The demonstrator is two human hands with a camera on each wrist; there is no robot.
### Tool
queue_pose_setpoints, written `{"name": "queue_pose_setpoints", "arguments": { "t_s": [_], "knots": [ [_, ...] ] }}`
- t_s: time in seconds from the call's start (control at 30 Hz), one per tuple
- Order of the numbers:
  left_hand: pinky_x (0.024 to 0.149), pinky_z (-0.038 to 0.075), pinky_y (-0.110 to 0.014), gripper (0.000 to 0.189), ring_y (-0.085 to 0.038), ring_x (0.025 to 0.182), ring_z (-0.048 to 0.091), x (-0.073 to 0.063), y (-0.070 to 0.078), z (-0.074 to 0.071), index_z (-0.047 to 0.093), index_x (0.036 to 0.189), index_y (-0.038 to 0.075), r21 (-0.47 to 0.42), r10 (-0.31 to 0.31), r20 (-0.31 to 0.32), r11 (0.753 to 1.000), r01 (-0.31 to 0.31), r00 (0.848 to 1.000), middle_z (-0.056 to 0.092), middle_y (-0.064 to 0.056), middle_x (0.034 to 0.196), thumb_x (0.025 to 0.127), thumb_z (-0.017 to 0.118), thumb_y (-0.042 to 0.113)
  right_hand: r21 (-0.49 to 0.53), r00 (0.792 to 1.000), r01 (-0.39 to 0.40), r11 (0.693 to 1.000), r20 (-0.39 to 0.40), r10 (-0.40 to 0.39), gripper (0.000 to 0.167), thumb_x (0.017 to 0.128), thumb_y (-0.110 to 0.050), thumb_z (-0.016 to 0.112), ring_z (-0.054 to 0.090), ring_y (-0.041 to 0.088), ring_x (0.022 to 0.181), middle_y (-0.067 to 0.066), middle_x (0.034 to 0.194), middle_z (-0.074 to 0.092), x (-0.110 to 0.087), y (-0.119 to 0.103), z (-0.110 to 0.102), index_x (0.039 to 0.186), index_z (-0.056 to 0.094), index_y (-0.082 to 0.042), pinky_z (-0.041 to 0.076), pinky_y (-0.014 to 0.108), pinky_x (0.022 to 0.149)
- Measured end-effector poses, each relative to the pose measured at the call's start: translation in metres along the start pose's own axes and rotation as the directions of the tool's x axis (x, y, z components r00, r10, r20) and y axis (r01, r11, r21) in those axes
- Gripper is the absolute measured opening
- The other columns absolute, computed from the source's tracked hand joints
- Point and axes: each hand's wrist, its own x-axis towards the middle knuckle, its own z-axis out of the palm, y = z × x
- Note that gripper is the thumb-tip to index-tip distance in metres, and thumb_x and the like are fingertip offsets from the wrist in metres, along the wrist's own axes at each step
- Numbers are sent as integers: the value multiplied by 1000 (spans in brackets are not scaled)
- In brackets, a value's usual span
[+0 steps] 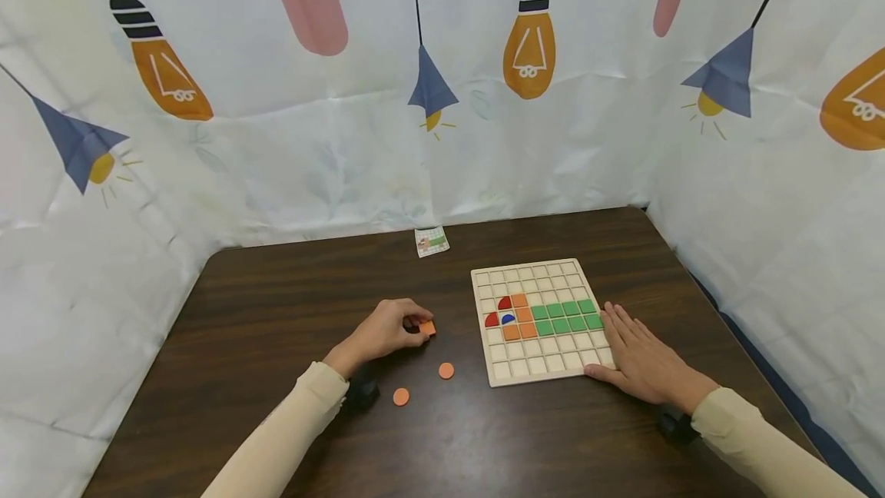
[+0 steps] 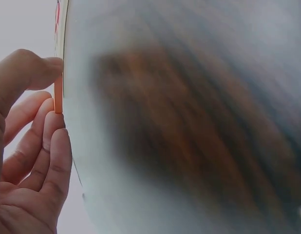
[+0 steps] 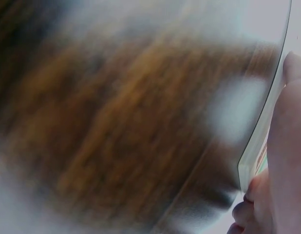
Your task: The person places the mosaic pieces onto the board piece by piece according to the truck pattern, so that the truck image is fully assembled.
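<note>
My left hand (image 1: 382, 330) pinches an orange square tile (image 1: 427, 327) between thumb and fingers, low over the table left of the board. Edge-on, the same thin tile (image 2: 58, 95) shows between thumb and fingertips in the left wrist view. A pale wooden grid board (image 1: 508, 367) lies to its right. Set in its cells are green square tiles (image 1: 569, 317), orange squares (image 1: 523, 314), two red rounded pieces (image 1: 505, 303) and a blue half-round piece (image 1: 508, 319). With fingers extended, my right hand (image 1: 641, 360) rests at the board's right edge, thumb at the near corner.
Two orange discs (image 1: 445, 370) lie on the dark wooden table (image 1: 276, 313) between the left forearm and the board. A small printed card (image 1: 432, 242) sits by the far edge. Behind stands a white curtain (image 1: 276, 160) printed with lamps and bulbs.
</note>
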Motion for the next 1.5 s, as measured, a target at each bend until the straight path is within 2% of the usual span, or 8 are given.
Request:
{"name": "queue_pose_setpoints", "arguments": {
  "t_s": [0.37,0.57,1.03,1.17,1.5],
  "knots": [
    [83,59,-25,32,-14,95,69,23,25,10,76,121,9,-16,23,35,1000,-22,999,75,-1,110,90,78,15,22,1000,-1,1000,-5,1,105,98,-70,52,21,50,157,30,170,17,-1,3,1,162,20,7,25,68,123],
    [87,60,-27,32,-14,97,70,34,35,19,76,122,9,-3,59,70,998,-59,996,75,-2,112,90,78,16,32,1000,2,999,-9,-1,105,98,-70,51,20,50,157,30,170,17,-1,1,1,162,21,7,25,67,124],
    [83,58,-23,31,-13,96,68,55,50,40,76,122,10,22,144,124,989,-148,982,74,-2,111,92,77,18,8,1000,-7,1000,-13,7,107,97,-73,49,21,49,158,30,170,17,0,1,2,162,21,7,26,66,124],
    [81,56,-22,29,-12,93,65,59,53,44,77,121,12,33,154,140,987,-160,978,74,-2,111,92,77,20,10,1000,-10,1000,-13,10,107,97,-72,49,21,50,157,30,170,18,-1,1,1,161,22,8,27,66,124],
    [83,56,-22,30,-9,92,63,68,57,51,77,120,14,33,165,165,984,-173,972,74,1,110,92,78,23,7,1000,-10,1000,-20,10,107,97,-73,49,21,49,158,30,170,18,1,0,2,161,22,8,27,65,124]
  ]
}}
